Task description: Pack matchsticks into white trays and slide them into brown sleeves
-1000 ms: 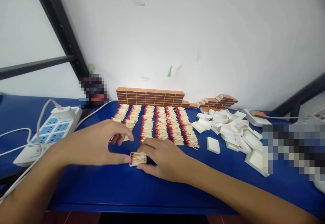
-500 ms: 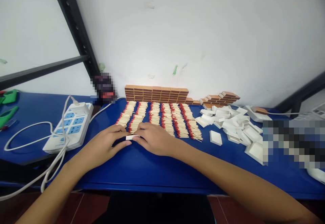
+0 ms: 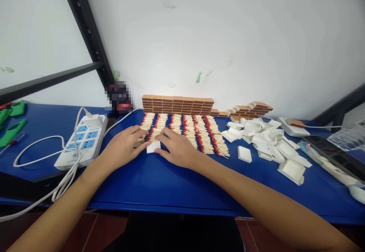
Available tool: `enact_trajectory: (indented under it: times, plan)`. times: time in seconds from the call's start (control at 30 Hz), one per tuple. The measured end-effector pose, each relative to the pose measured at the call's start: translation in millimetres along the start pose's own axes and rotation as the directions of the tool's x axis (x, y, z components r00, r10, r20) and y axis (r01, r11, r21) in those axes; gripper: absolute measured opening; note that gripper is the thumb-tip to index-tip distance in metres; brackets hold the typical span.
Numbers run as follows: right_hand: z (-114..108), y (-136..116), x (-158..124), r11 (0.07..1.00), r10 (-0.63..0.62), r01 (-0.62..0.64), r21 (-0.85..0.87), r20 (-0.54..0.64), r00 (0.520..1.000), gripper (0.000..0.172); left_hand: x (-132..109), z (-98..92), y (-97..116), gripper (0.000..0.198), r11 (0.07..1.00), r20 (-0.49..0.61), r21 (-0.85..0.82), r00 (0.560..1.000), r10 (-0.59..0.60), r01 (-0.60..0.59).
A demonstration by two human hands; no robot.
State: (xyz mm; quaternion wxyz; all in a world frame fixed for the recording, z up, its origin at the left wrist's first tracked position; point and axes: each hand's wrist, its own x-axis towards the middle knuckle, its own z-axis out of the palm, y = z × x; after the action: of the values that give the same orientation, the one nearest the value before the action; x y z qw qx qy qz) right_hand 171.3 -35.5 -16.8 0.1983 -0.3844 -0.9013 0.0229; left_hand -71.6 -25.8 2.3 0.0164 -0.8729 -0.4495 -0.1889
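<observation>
A small white matchbox tray (image 3: pixel 153 147) lies bottom side up on the blue table (image 3: pixel 171 183), held between both hands. My left hand (image 3: pixel 125 147) touches its left edge with thumb and fingertips. My right hand (image 3: pixel 175 149) pinches its right side. Just behind them lie rows of red-tipped matches (image 3: pixel 185 130). Whatever the tray holds is hidden.
Brown matchbox sleeves (image 3: pixel 178 105) are stacked against the wall, with more (image 3: pixel 248 110) to the right. A heap of empty white trays (image 3: pixel 265 141) lies right. A power strip (image 3: pixel 82 139) with cables sits left, green items (image 3: pixel 13 124) far left, a dark tray (image 3: pixel 333 155) far right.
The tray full of matches was lifted, turned over and carried forward toward the match rows; it now rests white side up. My view has shifted right and down.
</observation>
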Motion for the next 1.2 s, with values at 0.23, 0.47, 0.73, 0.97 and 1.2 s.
enact_trajectory:
  times: [0.23, 0.47, 0.73, 0.97, 1.2]
  plan:
    - [0.6, -3.9, 3.1, 1.000, -0.016, 0.017, -0.025, 0.034, 0.999, 0.031, -10.9, -0.8, 4.2, 0.057, 0.996, -0.057, -0.032, 0.995, 0.080, -0.082]
    - [1.6, 5.7, 6.0, 0.990, 0.032, -0.028, 0.139, -0.022, 0.999, 0.033, -14.4, 12.6, 2.9, 0.086, 0.990, -0.097, -0.016, 0.986, 0.137, -0.139]
    - [-52.3, 42.4, -0.1, 0.991, 0.089, -0.068, 0.120, -0.180, 0.980, 0.029, -12.0, 18.5, 4.6, 0.089, 0.993, -0.118, -0.010, 0.986, 0.114, -0.116]
    - [-128.6, 151.1, -42.3, 0.893, 0.448, -0.379, 0.241, -0.413, 0.793, 0.051, -12.8, 18.3, 8.4, 0.074, 0.991, -0.122, -0.015, 0.984, 0.131, -0.134]
    - [-156.6, 238.4, -120.6, 0.631, 0.717, -0.772, -0.070, -0.328, 0.616, 0.041, -13.0, 23.3, 8.6, 0.063, 0.987, -0.135, 0.038, 0.978, 0.158, -0.154]
